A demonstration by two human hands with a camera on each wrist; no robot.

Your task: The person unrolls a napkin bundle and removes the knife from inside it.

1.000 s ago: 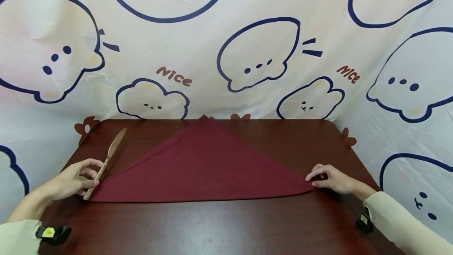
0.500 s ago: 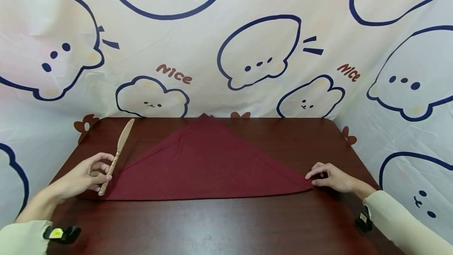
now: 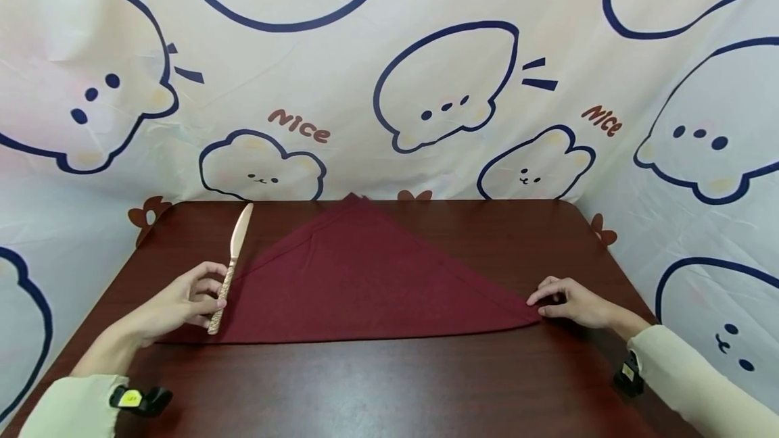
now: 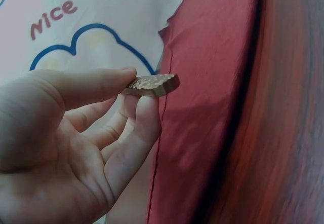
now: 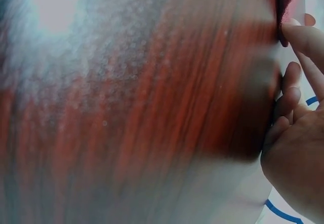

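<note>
A dark red cloth napkin [image 3: 365, 276], folded into a triangle, lies on the table with its point at the far edge. My left hand [image 3: 189, 299] pinches the patterned handle of a gold-coloured table knife [image 3: 240, 232] between thumb and fingers, over the napkin's left part. The blade points up and away. In the left wrist view, the butt of the knife handle [image 4: 161, 85] sticks out past the fingertips, above the red cloth. At the napkin's right corner, my right hand [image 3: 575, 303] holds the tip between thumb and fingers. Its thumb overlaps the cloth edge [image 5: 288, 6] in the right wrist view.
The dark brown wooden table [image 3: 365, 391] has rounded far corners. A white curtain [image 3: 353, 86] printed with blue cartoon outlines hangs behind and along both sides. Each wrist carries a small black camera [image 3: 629, 375] near a pale sleeve [image 3: 694, 377].
My left hand has carried the knife rightward from the napkin's left corner, and the blade has swung more upright. The right hand stays at the right corner; the napkin lies as before.
</note>
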